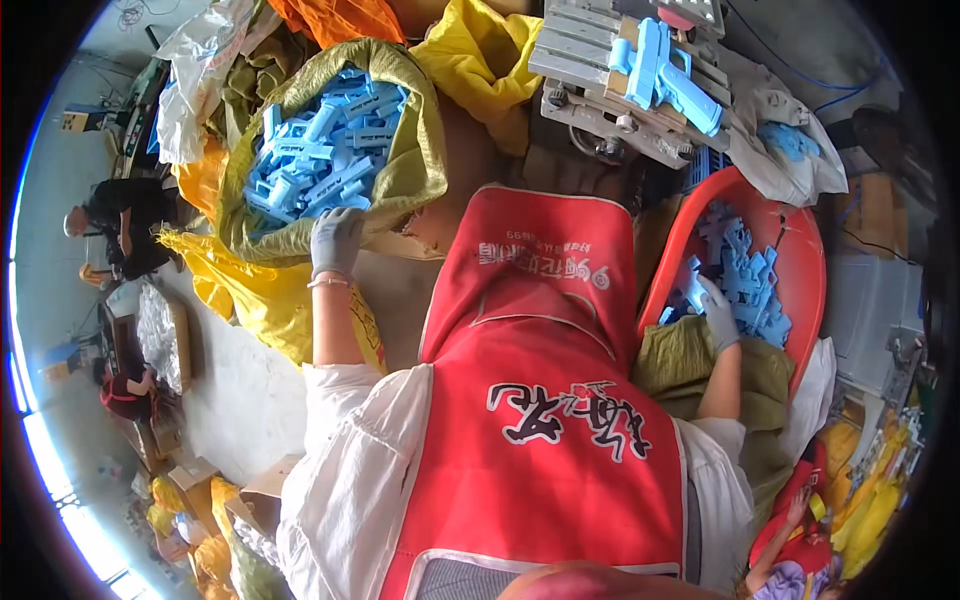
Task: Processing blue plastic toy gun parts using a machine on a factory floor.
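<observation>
Our left hand (338, 243) rests, fingers bent, at the green sack (430, 155); we cannot tell if it grips. Our right hand (719, 318), fingers mostly closed, seems to hold a blue piece (693, 290) in the red tub (808, 265); we're likely picking, and lifting needs a steady pinch.

From where I'm standing, the parts (325, 150) are looking like smooth matt plastic, the sack (427, 150) is showing a rough plastic weave, the tub (806, 260) is shining, glossy plastic, and the gloves (338, 240) are looking like matt cloth.
</observation>
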Motion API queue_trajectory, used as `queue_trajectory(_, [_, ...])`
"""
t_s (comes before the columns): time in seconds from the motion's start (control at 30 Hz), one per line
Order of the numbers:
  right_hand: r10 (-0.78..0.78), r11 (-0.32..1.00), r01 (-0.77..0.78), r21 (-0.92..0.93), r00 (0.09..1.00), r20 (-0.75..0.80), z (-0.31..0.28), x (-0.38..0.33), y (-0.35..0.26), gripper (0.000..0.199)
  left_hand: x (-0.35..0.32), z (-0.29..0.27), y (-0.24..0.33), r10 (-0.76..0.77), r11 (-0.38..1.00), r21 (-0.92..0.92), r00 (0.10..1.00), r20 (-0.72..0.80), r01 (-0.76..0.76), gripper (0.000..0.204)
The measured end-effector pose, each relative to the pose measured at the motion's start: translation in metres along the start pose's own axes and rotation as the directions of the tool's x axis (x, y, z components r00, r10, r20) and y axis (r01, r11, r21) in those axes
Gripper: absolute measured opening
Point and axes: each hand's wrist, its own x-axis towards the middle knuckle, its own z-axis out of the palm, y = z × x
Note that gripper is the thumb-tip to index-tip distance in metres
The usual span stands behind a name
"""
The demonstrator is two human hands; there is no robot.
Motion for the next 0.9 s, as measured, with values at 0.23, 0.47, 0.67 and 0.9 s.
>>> queue_trajectory(0.23, [-0.008,0.999,0.009,0.041,0.999,-0.038,0.000,-0.004,0.002,0.036,-0.022,-0.081,0.016,-0.004,0.972,-0.233,1.000,0.003,0.005,0.011])
queue_trajectory(0.47, [0.408,0.756,-0.246,0.607,0.902,-0.143,0.008,0.007,-0.019,0.032,0.001,-0.099,0.046,-0.061,0.937,-0.349,0.995,-0.074,0.032,0.019])
queue_trajectory(0.67, [0.208,0.166,0.231,0.959,0.942,-0.263,-0.011,-0.010,-0.034,0.034,0.121,-0.088,0.181,0.349,0.777,-0.454,0.899,-0.264,-0.435,0.022])
queue_trajectory(0.9, [0.106,0.408,0.302,0.862,0.922,-0.373,-0.010,-0.043,-0.118,0.039,0.215,-0.060,0.277,0.555,0.578,-0.566,0.792,-0.256,-0.588,0.045])
